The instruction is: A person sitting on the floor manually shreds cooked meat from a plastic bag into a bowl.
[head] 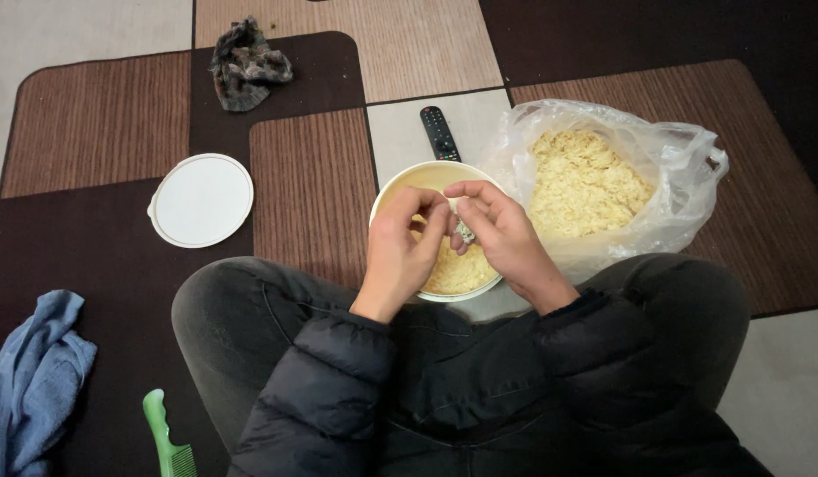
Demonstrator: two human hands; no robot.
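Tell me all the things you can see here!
bowl: one, cream, on the rug between the knees, pale yellow bits inside
small piece: one, whitish, pinched between both hands over the bowl
bag: one, clear plastic, right of the bowl, full of pale yellow bits
remote: one, black, behind the bowl
lid: one, white, round, left of the bowl
rag: one, dark patterned, crumpled, far left top
cloth: one, blue, bottom left
comb: one, green, bottom left by the knee
rug: one, brown, beige and dark patches, under everything
left hand: one, over the bowl, grip on the small piece
right hand: one, over the bowl, grip on the small piece
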